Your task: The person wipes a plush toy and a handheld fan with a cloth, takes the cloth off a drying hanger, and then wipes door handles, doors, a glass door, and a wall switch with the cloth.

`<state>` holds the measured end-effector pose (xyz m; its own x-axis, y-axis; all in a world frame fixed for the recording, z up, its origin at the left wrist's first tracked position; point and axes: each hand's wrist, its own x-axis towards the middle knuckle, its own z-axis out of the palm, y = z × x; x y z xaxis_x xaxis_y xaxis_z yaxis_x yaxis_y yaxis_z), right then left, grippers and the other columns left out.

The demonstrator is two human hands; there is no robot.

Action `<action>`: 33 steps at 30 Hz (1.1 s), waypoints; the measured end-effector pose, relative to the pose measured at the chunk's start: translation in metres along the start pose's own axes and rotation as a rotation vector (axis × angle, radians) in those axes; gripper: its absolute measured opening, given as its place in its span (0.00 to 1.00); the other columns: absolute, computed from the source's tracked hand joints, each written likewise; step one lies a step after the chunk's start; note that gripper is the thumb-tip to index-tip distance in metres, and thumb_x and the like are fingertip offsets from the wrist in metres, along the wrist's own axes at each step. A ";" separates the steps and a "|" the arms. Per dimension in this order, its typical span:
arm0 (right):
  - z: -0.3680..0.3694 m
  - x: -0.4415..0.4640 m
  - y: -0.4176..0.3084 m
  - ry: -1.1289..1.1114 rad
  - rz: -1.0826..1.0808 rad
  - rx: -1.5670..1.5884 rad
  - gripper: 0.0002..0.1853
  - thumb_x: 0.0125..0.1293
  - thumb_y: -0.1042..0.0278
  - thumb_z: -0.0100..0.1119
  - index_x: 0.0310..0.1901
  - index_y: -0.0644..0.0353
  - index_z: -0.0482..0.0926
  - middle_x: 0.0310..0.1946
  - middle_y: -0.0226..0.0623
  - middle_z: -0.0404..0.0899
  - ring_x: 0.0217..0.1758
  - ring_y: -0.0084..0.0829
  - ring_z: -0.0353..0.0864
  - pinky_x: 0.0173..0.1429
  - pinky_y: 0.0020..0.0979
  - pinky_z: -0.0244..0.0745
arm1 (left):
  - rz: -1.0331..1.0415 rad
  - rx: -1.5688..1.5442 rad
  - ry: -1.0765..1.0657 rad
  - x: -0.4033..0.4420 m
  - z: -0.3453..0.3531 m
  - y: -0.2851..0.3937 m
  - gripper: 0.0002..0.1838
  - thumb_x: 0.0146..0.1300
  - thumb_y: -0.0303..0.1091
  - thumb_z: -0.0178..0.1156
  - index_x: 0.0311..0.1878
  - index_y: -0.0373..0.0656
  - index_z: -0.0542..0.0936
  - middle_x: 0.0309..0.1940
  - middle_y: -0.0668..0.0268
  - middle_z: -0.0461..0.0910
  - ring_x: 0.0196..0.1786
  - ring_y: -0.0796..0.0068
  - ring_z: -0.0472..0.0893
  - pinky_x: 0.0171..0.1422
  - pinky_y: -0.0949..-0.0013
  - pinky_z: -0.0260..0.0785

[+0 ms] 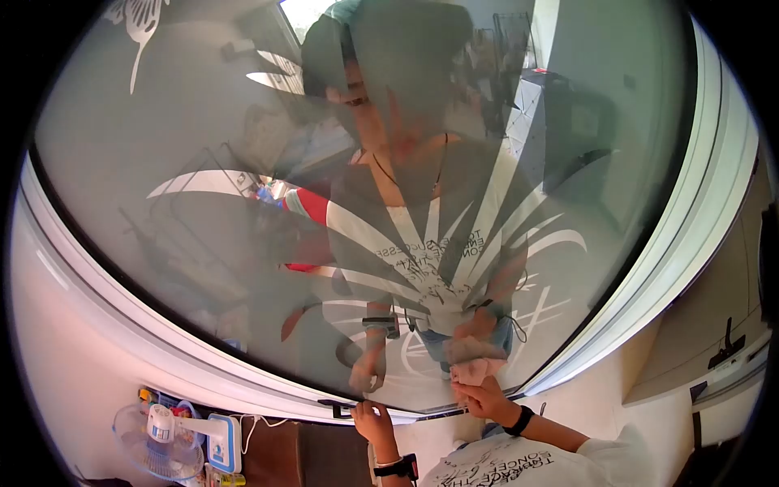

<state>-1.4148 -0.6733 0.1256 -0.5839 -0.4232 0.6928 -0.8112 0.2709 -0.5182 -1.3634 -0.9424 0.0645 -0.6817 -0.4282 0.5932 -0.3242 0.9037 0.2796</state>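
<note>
A frosted glass door panel (268,341) with a clear plant pattern fills most of the view and mirrors a person. My right hand (484,398), with a black band at the wrist, is closed on a pale pinkish cloth (475,371) held against the lower glass. My left hand (374,423) has its fingers curled at a small black door handle (334,408) on the white frame. A dark wrist device (398,468) sits on my left wrist. Part of the cloth blends with its reflection.
The white door frame (162,341) curves around the glass. At lower left stands a white and blue fan (162,426) with a cable, beside a brown surface (304,454). A dark fixture (728,345) is on the right.
</note>
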 end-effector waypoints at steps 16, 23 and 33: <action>0.132 0.092 -0.057 -0.281 -0.316 0.570 0.28 0.49 0.86 0.49 0.54 0.55 0.69 0.53 0.38 0.68 0.54 0.40 0.69 0.63 0.39 0.58 | -0.502 -1.163 -0.778 -0.050 -0.055 0.002 0.17 0.67 0.34 0.45 0.52 0.31 0.69 0.45 0.58 0.75 0.49 0.69 0.73 0.54 0.72 0.64; 0.214 0.075 -0.062 -0.438 -0.232 0.382 0.20 0.53 0.73 0.54 0.49 0.60 0.68 0.44 0.43 0.70 0.47 0.41 0.69 0.53 0.40 0.64 | -0.593 -0.916 -0.544 -0.094 -0.108 -0.007 0.09 0.64 0.29 0.49 0.36 0.31 0.74 0.29 0.64 0.78 0.32 0.76 0.76 0.39 0.74 0.68; 0.257 0.063 -0.044 -0.487 -0.083 0.195 0.08 0.54 0.69 0.52 0.34 0.60 0.65 0.25 0.43 0.74 0.26 0.42 0.77 0.27 0.39 0.69 | -0.763 -0.725 -0.324 -0.112 -0.129 -0.034 0.11 0.63 0.33 0.49 0.34 0.33 0.76 0.26 0.63 0.80 0.31 0.78 0.77 0.39 0.75 0.68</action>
<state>-1.4075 -0.9337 0.0633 -0.3979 -0.8012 0.4469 -0.8062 0.0728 -0.5872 -1.1916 -0.9253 0.0857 -0.6403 -0.7587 -0.1204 -0.3440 0.1431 0.9280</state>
